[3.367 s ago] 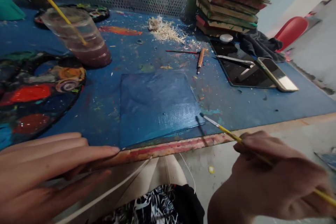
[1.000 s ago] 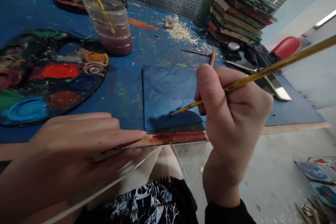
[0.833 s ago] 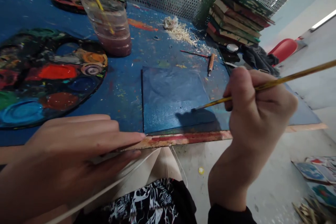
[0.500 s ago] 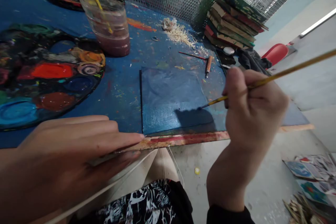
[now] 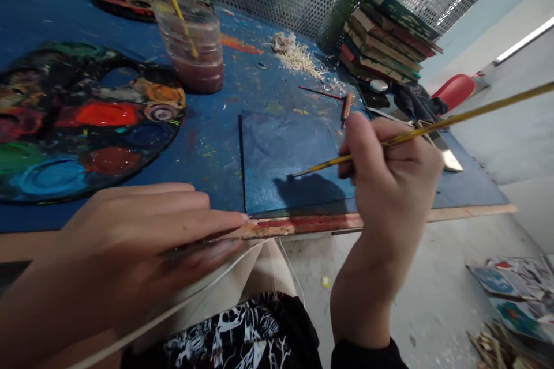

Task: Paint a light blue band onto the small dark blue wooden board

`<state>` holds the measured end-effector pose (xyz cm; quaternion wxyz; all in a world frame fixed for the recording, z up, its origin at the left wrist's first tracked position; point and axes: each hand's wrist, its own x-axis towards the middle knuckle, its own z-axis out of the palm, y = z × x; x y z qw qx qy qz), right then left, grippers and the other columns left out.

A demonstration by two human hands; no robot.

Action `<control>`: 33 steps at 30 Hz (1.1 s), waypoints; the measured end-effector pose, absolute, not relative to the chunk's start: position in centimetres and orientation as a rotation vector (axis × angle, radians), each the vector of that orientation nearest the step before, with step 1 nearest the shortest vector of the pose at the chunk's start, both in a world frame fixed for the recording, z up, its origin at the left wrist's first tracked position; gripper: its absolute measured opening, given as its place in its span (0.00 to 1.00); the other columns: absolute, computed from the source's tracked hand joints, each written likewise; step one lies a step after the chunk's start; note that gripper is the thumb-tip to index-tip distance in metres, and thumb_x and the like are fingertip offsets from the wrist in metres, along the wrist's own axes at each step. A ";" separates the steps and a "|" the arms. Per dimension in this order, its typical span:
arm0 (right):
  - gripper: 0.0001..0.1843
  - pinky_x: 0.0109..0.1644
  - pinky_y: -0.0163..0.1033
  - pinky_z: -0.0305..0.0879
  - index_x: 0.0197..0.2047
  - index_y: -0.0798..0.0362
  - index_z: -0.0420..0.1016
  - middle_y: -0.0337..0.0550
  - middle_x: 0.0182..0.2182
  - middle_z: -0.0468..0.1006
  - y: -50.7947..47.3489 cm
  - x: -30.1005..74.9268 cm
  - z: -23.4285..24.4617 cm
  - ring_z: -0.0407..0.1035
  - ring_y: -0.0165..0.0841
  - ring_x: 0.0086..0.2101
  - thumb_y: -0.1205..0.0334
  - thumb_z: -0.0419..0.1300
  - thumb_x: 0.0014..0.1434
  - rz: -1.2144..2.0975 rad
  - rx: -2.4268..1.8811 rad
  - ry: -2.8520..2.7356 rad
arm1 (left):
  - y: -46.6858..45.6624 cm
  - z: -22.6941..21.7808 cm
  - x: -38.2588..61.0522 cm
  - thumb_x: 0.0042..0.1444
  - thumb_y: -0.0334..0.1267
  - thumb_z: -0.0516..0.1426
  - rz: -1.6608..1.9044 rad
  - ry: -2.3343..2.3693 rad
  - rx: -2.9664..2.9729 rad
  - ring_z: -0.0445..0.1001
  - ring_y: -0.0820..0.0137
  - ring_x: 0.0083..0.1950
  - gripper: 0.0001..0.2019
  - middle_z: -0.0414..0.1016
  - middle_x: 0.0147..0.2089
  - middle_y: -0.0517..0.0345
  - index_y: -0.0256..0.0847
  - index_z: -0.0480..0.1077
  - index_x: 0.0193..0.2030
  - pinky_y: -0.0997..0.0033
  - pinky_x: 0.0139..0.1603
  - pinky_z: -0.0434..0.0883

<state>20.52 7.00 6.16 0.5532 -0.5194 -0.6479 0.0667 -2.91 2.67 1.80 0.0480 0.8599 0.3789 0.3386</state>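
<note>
My right hand (image 5: 389, 170) is closed around a long yellow paintbrush (image 5: 470, 114), whose tip meets a blue-painted rectangular panel (image 5: 288, 138). The panel lies on the table by the front edge, lighter grey-blue at its far part and deeper blue nearer me. A shadow falls across its near right part. My left hand (image 5: 151, 230) rests over the table's edge with fingers stretched out. Its index fingertip is at the panel's near left corner, and the thumb is below the edge. No object shows in it.
Left on the blue table are a paint-filled palette (image 5: 47, 72) and a plastic cup of murky water (image 5: 197, 69) with a brush in it. Behind lie wood shavings (image 5: 298, 57), a wooden-handled tool (image 5: 347, 108) and stacked books (image 5: 385, 34). A metal blade (image 5: 445, 153) lies right.
My right hand has moved left, carrying the brush tip left across the panel. A metal blade behind that hand has come into sight. My left hand stays by the panel's corner; the view has shifted slightly.
</note>
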 end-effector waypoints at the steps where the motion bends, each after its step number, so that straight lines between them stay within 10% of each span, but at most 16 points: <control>1: 0.22 0.20 0.33 0.53 0.19 0.53 0.69 0.32 0.14 0.64 7.2 21.6 6.1 0.57 0.23 0.16 0.53 0.59 0.62 0.087 -1.263 -1.485 | 2.7 1.9 -3.1 0.58 0.43 0.61 0.990 1.137 2.631 0.66 0.78 0.25 0.09 0.70 0.23 0.69 0.55 0.76 0.45 0.76 0.24 0.62; 10: 0.21 0.26 0.36 0.55 0.21 0.51 0.70 0.34 0.15 0.65 7.6 23.9 6.5 0.60 0.27 0.20 0.50 0.58 0.63 -0.237 -1.415 -1.472 | 3.2 1.5 -3.4 0.63 0.44 0.57 0.970 1.079 2.667 0.67 0.78 0.25 0.09 0.69 0.24 0.67 0.51 0.75 0.47 0.76 0.25 0.61; 22: 0.21 0.26 0.32 0.58 0.22 0.51 0.66 0.31 0.16 0.65 7.7 17.5 6.8 0.61 0.23 0.19 0.55 0.53 0.66 0.210 -1.118 -1.725 | 2.8 1.0 -3.2 0.58 0.40 0.62 1.096 1.082 2.670 0.71 0.73 0.30 0.11 0.76 0.29 0.67 0.51 0.74 0.48 0.71 0.32 0.66; 33: 0.22 0.24 0.36 0.54 0.20 0.51 0.69 0.34 0.14 0.64 8.8 24.9 6.0 0.60 0.27 0.18 0.51 0.56 0.63 -0.237 -1.386 -1.407 | 2.9 0.9 -3.1 0.58 0.40 0.61 1.125 1.077 2.698 0.70 0.74 0.29 0.10 0.76 0.30 0.68 0.51 0.74 0.47 0.70 0.31 0.64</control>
